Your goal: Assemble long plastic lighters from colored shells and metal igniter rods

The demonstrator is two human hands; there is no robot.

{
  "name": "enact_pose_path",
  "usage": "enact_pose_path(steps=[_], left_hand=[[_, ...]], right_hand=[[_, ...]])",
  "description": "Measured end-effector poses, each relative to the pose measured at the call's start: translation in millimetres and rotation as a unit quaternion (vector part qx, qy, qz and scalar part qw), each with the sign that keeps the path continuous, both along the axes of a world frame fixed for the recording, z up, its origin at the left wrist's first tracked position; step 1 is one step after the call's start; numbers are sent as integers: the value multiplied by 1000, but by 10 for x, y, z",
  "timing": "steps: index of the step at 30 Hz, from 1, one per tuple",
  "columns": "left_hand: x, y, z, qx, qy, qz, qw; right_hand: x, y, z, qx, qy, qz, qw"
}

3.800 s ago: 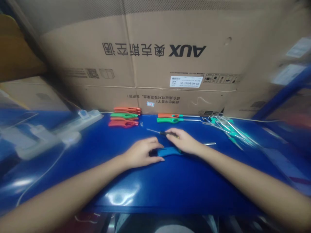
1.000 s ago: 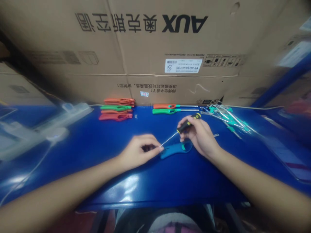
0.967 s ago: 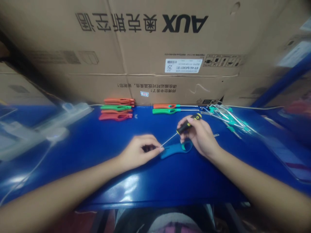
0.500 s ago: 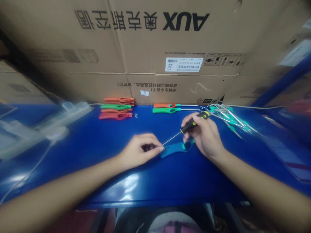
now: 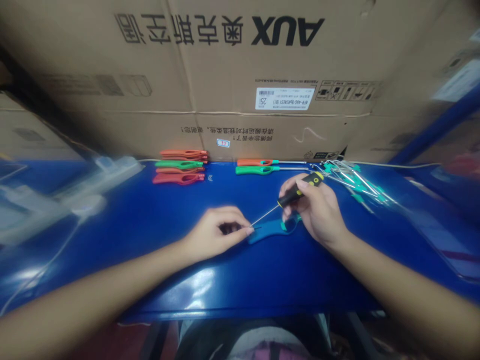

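Observation:
A screwdriver [image 5: 300,190] with a black and yellow handle is gripped in my right hand [image 5: 322,210], its thin shaft slanting down to the left. My left hand [image 5: 221,230] is closed in a pinch, thumb and forefinger meeting right at the shaft's tip. What sits between those fingertips is too small to make out. Just beneath the tip lies a blue lighter handle [image 5: 270,232] on the blue table. Its left end is by my left thumb, and a teal trigger piece shows in its finger loop. My right fingers partly cover its right end.
Several orange, green and red lighter handles [image 5: 180,167] are stacked at the back. Long-necked lighters in orange and green [image 5: 255,170] lie beside them. Metal rods with teal parts [image 5: 356,182] are piled to the right. A power strip [image 5: 82,195] is on the left; a cardboard box [image 5: 210,75] stands behind.

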State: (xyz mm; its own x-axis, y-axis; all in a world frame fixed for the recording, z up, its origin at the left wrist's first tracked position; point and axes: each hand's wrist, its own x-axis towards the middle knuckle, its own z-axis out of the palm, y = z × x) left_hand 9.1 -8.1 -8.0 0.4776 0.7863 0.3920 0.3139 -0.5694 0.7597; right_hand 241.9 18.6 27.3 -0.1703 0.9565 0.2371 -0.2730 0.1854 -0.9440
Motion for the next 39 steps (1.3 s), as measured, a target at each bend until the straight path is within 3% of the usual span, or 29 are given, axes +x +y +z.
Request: enact_pose_path(steps=[9,19,23,28,39], left_hand=[[18,-12,-29,4,9,-11,1000],[45,-18,-44,-2,19,-31,999],[46,-10,-47,11,18,-46,999],[21,16,-42,38,56,-16,998],[4,29,-62,44,100,-75,991]], right_hand=[[-68,-87,53,24,-48,18,998],[-100,-234,-8,89,-68,61,992],[-108,-262,-51,122,-92,50,987],[-104,-268,-55,141,-90,21,986],[-94,-272,-75,173,-114,17,978]])
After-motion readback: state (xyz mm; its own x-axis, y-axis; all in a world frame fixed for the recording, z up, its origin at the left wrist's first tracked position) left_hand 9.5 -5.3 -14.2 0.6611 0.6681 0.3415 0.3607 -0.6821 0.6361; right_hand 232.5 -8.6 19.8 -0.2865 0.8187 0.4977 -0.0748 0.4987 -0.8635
